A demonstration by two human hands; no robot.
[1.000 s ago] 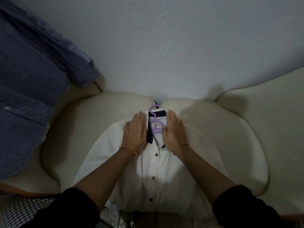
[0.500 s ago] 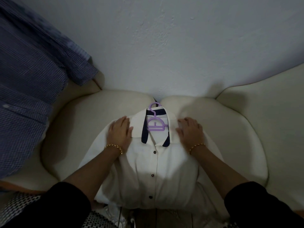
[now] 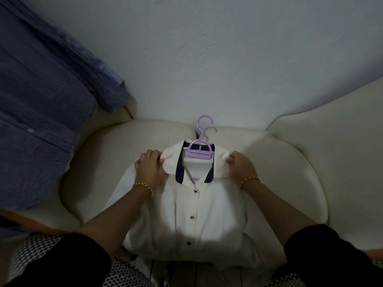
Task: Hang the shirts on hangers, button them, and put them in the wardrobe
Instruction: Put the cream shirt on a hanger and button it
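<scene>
On the cream sofa cushion point(image 3: 93, 172) the white shirt point(image 3: 207, 214) lies front-up, collar end toward the wall point(image 3: 207, 59), purple hanger point(image 3: 200, 151) seated inside the neck with its hook sticking out past the collar. left hand point(image 3: 150, 168) and right hand point(image 3: 240, 166) each pinch a fold of shoulder cloth just outside the collar, fingers point(image 3: 153, 154) curled closed on fabric, one per side. My read: the symmetric hold is for squaring the shoulders over the hanger arms, or lifting the lot without it sliding off. Flat on the cushion makes sense too, since the placket lies straight for the buttons point(image 3: 192, 217); front looks closed below the neck, top left open. Wardrobe not in view, so that leg isn't done. Materials: shirt is thin, matte, soft weave that creases easily, with navy facing point(image 3: 179, 166) inside the collar and small dark round buttons. Hanger is rigid moulded plastic, arched top over a flat bar. Cushion is smooth, puffy, leather-like, with rounded edges. blue checked shirt point(image 3: 41, 100) drapes at the left, well apart. Gold chain bracelets point(image 3: 143, 186) on both wrists, black sleeves point(image 3: 62, 262) pushed up
</scene>
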